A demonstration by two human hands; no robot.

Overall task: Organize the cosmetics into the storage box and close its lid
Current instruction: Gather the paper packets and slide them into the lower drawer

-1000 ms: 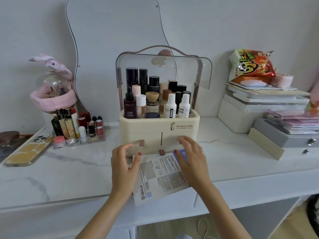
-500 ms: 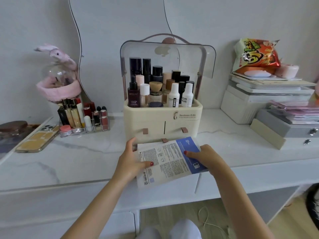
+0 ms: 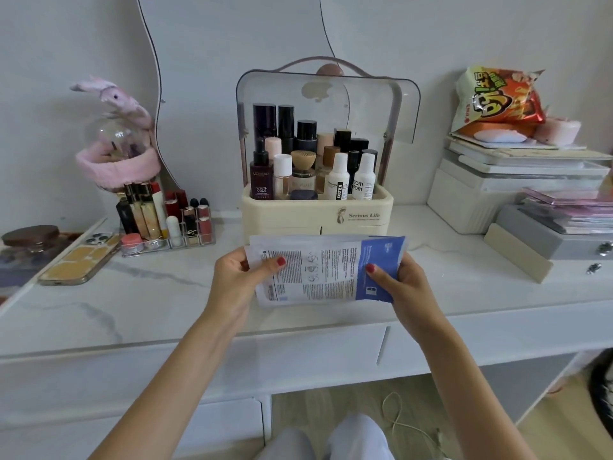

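A cream storage box (image 3: 288, 212) stands at the back middle of the white marble table, its clear lid (image 3: 391, 104) raised. Several bottles (image 3: 338, 179) fill its top compartment. In front of the box I hold a stack of white and blue sheet mask packets (image 3: 323, 272) above the table. My left hand (image 3: 237, 277) grips the stack's left edge and my right hand (image 3: 403, 288) grips its blue right end. The packets hide the box's lower drawers.
A clear lipstick organizer (image 3: 166, 227) and a phone (image 3: 81, 260) lie at the left, beside a pink headband on a glass dome (image 3: 119, 157). Stacked boxes (image 3: 517, 184) with a snack bag (image 3: 497, 97) stand at the right. A mirror (image 3: 238, 44) leans behind.
Both hands lifted the mask packets off the table, up in front of the box's drawers. The camera has drawn back and tilted down.
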